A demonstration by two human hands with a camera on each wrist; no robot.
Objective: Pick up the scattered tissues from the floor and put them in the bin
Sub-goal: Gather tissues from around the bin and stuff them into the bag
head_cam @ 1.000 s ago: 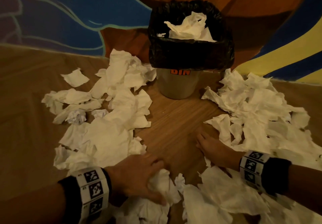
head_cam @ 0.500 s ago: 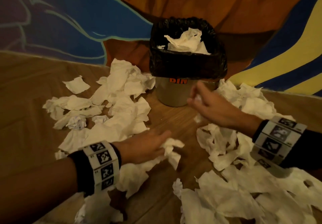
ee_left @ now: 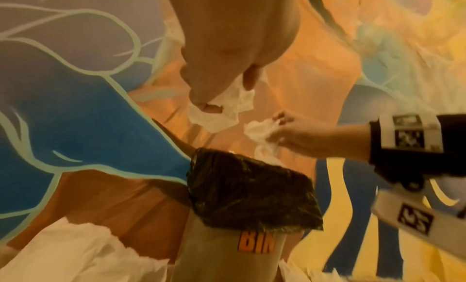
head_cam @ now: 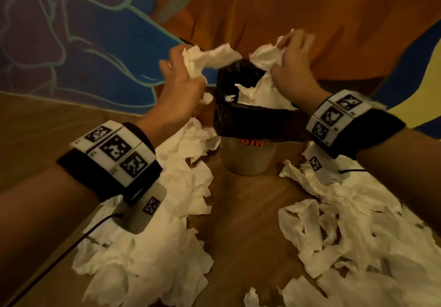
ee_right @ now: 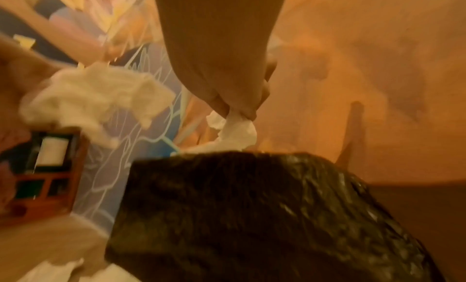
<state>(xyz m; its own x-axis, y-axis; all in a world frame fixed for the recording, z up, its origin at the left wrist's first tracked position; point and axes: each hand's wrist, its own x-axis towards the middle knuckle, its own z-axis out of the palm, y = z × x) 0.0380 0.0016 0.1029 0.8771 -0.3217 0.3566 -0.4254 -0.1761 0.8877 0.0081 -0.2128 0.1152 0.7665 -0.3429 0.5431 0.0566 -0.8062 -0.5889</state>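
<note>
A grey bin (head_cam: 247,157) marked BIN, lined with a black bag (head_cam: 253,120), stands on the wooden floor with white tissues (head_cam: 262,94) inside. My left hand (head_cam: 181,77) grips a crumpled tissue (head_cam: 210,56) just above the bin's left rim. My right hand (head_cam: 293,68) pinches another tissue (head_cam: 267,55) over the bin's far right rim. In the left wrist view the left hand's tissue (ee_left: 227,109) hangs above the bag (ee_left: 252,192). In the right wrist view the right hand's tissue (ee_right: 237,132) touches the bag's top edge (ee_right: 252,206).
Many loose white tissues lie in heaps on the floor left (head_cam: 171,211) and right (head_cam: 358,230) of the bin. A strip of bare wood floor (head_cam: 245,223) runs between them. A painted wall (head_cam: 262,8) rises just behind the bin.
Both hands rose from the floor with tissues and now hold them over the bin's mouth. The head view has moved closer to the bin.
</note>
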